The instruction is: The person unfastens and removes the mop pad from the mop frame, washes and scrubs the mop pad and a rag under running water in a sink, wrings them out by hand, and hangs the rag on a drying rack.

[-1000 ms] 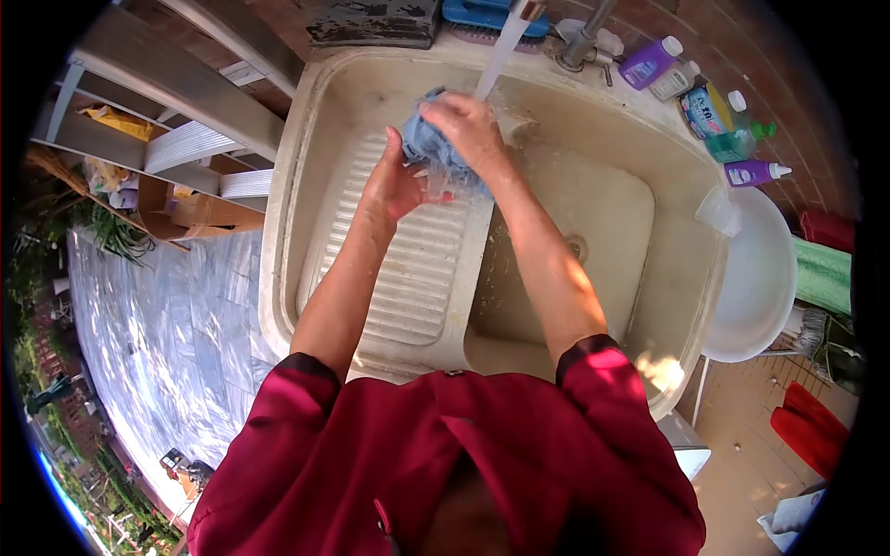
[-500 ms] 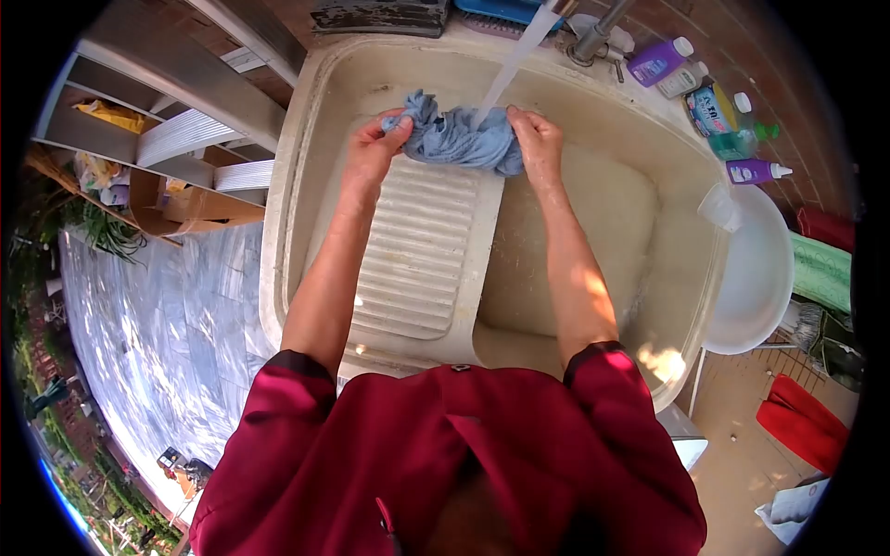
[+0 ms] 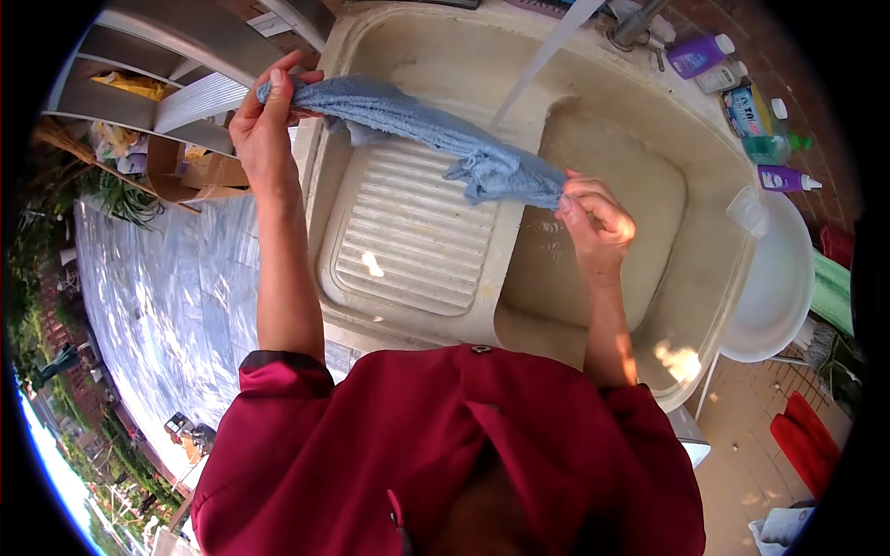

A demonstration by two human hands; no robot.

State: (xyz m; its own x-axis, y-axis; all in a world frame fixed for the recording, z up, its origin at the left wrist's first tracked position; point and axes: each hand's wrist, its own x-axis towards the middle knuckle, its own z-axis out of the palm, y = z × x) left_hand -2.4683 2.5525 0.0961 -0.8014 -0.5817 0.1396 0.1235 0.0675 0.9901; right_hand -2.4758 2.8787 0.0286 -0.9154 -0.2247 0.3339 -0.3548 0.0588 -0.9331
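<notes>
A wet blue cloth [image 3: 417, 125] is stretched at a slant above the sink [image 3: 324, 185], over its ribbed washboard [image 3: 413, 232] and the edge of the basin [image 3: 612, 185]. My left hand [image 3: 269, 116] grips one end beyond the sink's left rim, higher in the view. The other end is pinched in my right hand [image 3: 595, 218] above the basin. A stream of water [image 3: 547, 57] falls behind the cloth, close to the divider. Part of the cloth hangs in a loose fold near its middle.
Several bottles, one of them purple [image 3: 700, 56], line the sink's right back edge near the tap [image 3: 638, 26]. A white round basin [image 3: 769, 278] is at the right. Metal ladder steps [image 3: 199, 102] and a cardboard box [image 3: 199, 174] are at the left.
The bunched cloth has been pulled out into a long strip. My left hand has moved left and up, my right hand right and down. The cloth is now out of the water stream.
</notes>
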